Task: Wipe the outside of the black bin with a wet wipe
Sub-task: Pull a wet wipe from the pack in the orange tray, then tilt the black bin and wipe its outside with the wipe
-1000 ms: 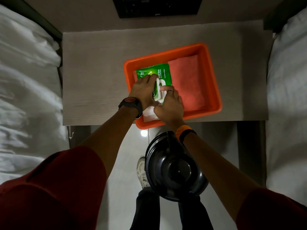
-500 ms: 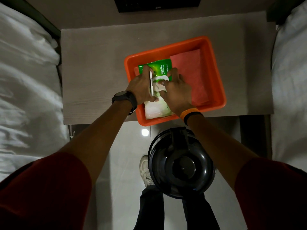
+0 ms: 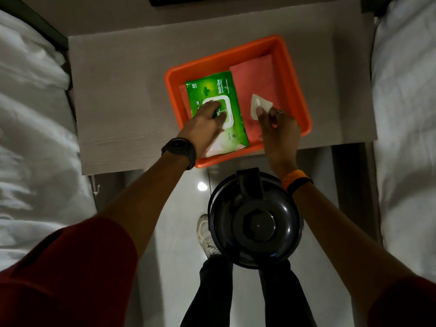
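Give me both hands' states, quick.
Left hand: open, flat on the green wipe pack.
Right hand: closed, pinching a white wet wipe.

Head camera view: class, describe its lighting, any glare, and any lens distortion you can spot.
Head view: dim overall, with the round black plastic bin dark and low in detail; one small bright glare spot on the glossy pale floor tile; wide-angle bending curves the grey wooden table edges and stretches the white bedding at both sides.
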Demonstrator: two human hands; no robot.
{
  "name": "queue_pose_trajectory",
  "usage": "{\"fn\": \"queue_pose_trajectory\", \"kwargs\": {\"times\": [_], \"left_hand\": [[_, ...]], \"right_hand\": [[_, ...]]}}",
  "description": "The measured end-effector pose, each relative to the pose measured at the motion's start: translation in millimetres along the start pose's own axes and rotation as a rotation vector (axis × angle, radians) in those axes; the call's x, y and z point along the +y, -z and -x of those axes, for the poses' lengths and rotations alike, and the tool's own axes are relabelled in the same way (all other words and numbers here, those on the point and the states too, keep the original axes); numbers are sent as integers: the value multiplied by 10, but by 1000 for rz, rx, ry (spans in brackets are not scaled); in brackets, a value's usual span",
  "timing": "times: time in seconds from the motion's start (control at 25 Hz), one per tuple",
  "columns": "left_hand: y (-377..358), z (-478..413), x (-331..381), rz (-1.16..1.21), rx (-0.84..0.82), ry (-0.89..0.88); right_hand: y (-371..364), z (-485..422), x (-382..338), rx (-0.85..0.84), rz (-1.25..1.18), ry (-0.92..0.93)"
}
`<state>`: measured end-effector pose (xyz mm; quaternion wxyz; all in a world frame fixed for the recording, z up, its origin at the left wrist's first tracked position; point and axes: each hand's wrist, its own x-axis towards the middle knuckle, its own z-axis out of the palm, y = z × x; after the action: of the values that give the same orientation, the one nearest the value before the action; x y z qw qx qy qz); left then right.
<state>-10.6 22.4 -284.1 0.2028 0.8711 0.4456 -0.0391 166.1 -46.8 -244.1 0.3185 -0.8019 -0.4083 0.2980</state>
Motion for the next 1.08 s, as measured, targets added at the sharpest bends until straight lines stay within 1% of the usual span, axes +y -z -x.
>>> {"fn": "queue_pose_trajectory", "kwargs": {"times": [0.08,0.12,0.16,0.28,0.36,0.4,0.52,0.56,0.6,0.64,0.72,0.76,0.84,0.92,1.0,1.08], "left_hand": [[-29,23,44,-62,-15,-29],[-24,26,56,-82,3,-41],[5,27,54,-74,-12,-27],[97,18,160,-47,-113,58],[180,57,399,-2,-146,130],[200,134,573,39,-99,121],[63,562,1175,191,239,-112],[-49,689,1376,256,285,-142],[-205,766,1574,314,247,-137],[-350,785,1747,347,144,-118],[-719,642,1989,288,-148,-116],[-898,529,2067,232,-278,-138],[-1192,253,2162,94,-487,-191],[-1389,32,2200,7,-678,-212],[-1476,-57,2244,-116,-796,-264],[-1520,-30,2288,-132,-825,-307]], "right_hand": [[61,155,56,6,-61,-24],[84,239,68,1,-89,-29],[98,313,68,-11,-127,-33],[160,522,41,-31,-295,-81],[255,642,93,-14,-375,-132],[331,725,154,-7,-406,-163],[619,1055,488,18,-420,-253],[730,1145,667,26,-389,-258],[862,1233,891,7,-341,-246],[992,1297,1123,-42,-299,-236],[1216,1382,1594,-170,-192,-253],[1289,1416,1828,-194,-88,-252],[1400,1405,2293,-166,64,-269],[1472,1398,2701,-145,110,-324],[1491,1379,2975,-104,90,-365],[1462,1392,3122,-50,-6,-430]]}}
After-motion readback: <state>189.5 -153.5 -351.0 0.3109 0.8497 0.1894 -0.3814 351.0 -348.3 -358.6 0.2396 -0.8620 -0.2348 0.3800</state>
